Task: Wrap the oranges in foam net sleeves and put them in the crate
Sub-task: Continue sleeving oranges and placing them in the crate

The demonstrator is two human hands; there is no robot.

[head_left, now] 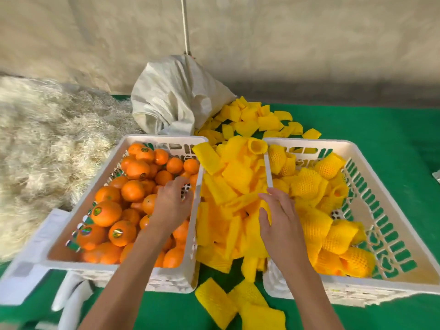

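Head view, nearest first: loose yellow foam net sleeves [238, 303] lie on the green desk [381, 315] between two white crates. Just beyond, the left hand [170, 206] reaches with curled fingers into the left crate [71, 206] of bare oranges [107, 213], though whether it grips one cannot be told, while the right hand [279, 220] rests relaxed on the sleeve pile [238, 182], holding nothing. Wrapped oranges [307, 184] fill the right crate [381, 206]; a white sack [171, 96] stands farthest.
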